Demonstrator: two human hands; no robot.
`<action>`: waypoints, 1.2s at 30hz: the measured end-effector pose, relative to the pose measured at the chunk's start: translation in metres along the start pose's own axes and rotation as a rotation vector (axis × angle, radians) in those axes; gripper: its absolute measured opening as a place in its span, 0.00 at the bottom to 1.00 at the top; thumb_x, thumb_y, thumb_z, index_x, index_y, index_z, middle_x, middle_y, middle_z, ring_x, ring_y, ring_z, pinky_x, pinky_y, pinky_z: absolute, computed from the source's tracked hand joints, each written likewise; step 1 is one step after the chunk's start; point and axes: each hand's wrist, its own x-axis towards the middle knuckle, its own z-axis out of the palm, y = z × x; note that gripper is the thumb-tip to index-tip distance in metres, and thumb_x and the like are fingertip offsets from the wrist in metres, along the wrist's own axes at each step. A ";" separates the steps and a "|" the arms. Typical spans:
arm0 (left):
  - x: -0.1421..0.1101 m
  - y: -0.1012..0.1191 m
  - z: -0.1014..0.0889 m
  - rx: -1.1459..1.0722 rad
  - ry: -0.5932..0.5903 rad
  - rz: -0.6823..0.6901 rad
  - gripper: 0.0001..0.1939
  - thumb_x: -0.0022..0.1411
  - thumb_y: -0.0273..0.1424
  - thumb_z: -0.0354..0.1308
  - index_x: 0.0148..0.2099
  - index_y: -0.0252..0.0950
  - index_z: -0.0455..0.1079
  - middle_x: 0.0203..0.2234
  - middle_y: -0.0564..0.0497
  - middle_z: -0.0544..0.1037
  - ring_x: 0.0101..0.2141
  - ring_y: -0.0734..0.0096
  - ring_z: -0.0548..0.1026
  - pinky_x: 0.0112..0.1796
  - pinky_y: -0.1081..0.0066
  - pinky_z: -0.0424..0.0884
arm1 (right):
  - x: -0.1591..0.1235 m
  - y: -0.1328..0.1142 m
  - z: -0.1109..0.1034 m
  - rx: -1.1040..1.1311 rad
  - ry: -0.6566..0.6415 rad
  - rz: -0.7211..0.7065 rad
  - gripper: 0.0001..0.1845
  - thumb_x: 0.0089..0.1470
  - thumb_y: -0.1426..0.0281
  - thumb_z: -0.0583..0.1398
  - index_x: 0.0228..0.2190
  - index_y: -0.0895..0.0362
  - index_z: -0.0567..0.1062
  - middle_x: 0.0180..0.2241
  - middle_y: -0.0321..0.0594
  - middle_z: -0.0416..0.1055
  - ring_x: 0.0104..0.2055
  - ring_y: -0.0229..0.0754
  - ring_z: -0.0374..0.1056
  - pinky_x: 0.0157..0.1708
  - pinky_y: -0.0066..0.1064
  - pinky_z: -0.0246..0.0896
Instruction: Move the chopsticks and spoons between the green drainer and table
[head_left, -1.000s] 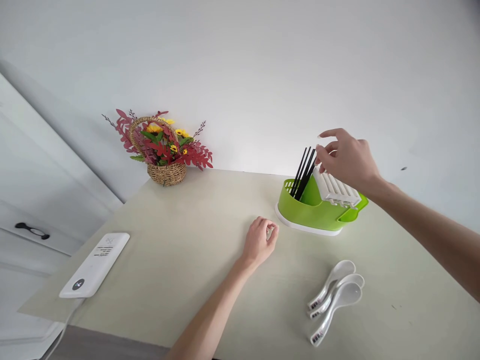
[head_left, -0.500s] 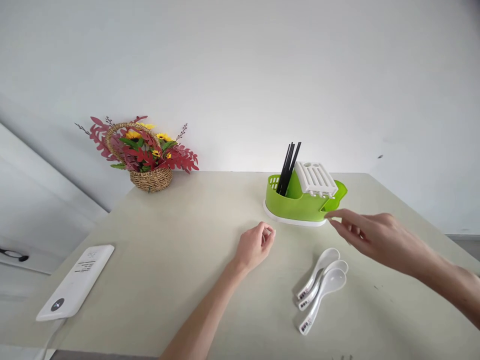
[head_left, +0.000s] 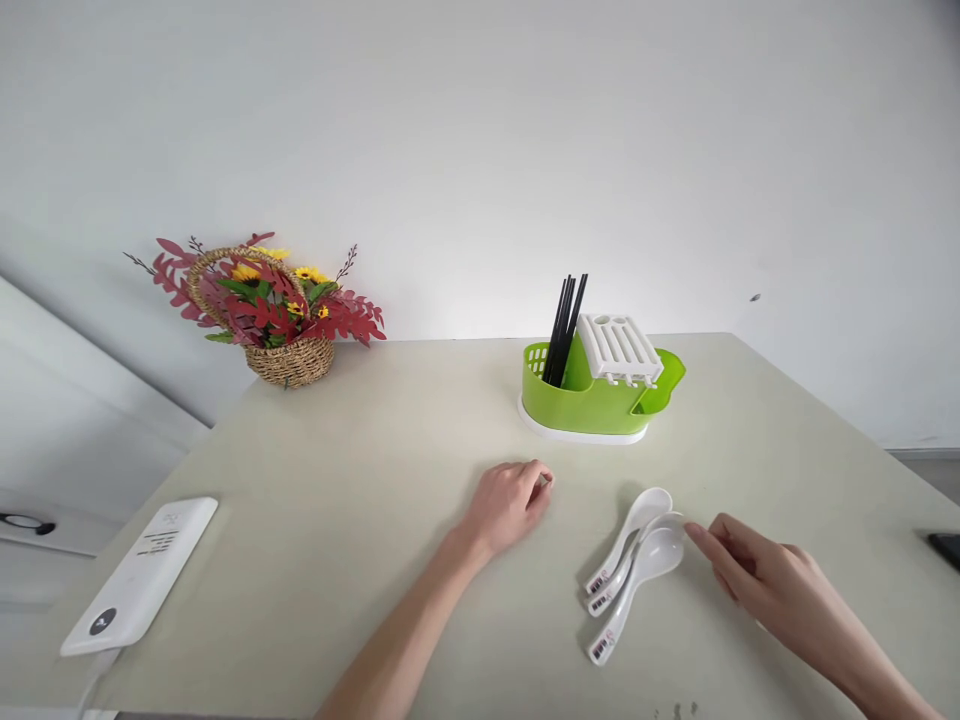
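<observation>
Three white spoons lie partly overlapping on the table, bowls pointing away from me and labelled handles towards me: a left spoon (head_left: 639,513), a middle spoon (head_left: 663,520) and a front spoon (head_left: 655,553). My right hand (head_left: 765,565) reaches in from the right, its thumb and finger pinched at the bowl edge of the middle spoon. The exact grip is partly hidden. My left hand (head_left: 510,505) rests on the table left of the spoons, fingers curled in, and I see nothing in it.
Behind the spoons stands a green utensil holder (head_left: 577,405) with a white slotted top, holding several black chopsticks (head_left: 564,335). A wicker flower basket (head_left: 292,362) sits at the back left. A white corded device (head_left: 142,575) lies on the left; a dark object (head_left: 946,547) is at the right edge.
My right hand has moved down and towards me, from beside the green holder to the middle spoon's bowl. My left hand stays almost in place. The view has shifted slightly.
</observation>
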 end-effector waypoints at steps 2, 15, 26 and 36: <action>0.000 0.000 0.000 0.006 0.002 0.005 0.06 0.71 0.29 0.55 0.46 0.41 0.73 0.30 0.54 0.82 0.31 0.69 0.78 0.36 0.70 0.69 | -0.008 -0.005 0.005 0.051 -0.029 0.065 0.32 0.64 0.39 0.51 0.21 0.51 0.60 0.16 0.29 0.58 0.20 0.38 0.57 0.25 0.27 0.57; 0.002 0.001 0.001 0.029 -0.010 0.041 0.05 0.71 0.28 0.55 0.44 0.40 0.73 0.29 0.54 0.80 0.30 0.69 0.77 0.37 0.70 0.69 | -0.020 -0.011 0.025 0.096 0.056 0.112 0.33 0.63 0.39 0.52 0.20 0.51 0.66 0.17 0.30 0.61 0.21 0.37 0.58 0.26 0.24 0.60; 0.003 0.002 0.000 0.050 -0.022 0.053 0.05 0.72 0.28 0.55 0.44 0.41 0.73 0.30 0.53 0.80 0.31 0.68 0.77 0.38 0.68 0.70 | -0.018 -0.010 0.026 0.048 0.108 0.072 0.28 0.63 0.40 0.53 0.28 0.48 0.74 0.19 0.33 0.68 0.20 0.41 0.65 0.25 0.29 0.63; 0.003 0.004 -0.003 0.035 -0.013 0.050 0.05 0.71 0.27 0.55 0.43 0.40 0.72 0.29 0.54 0.79 0.30 0.69 0.76 0.37 0.69 0.68 | -0.020 -0.024 0.027 -0.053 0.110 0.094 0.30 0.62 0.38 0.51 0.29 0.47 0.76 0.24 0.35 0.76 0.23 0.44 0.71 0.23 0.30 0.62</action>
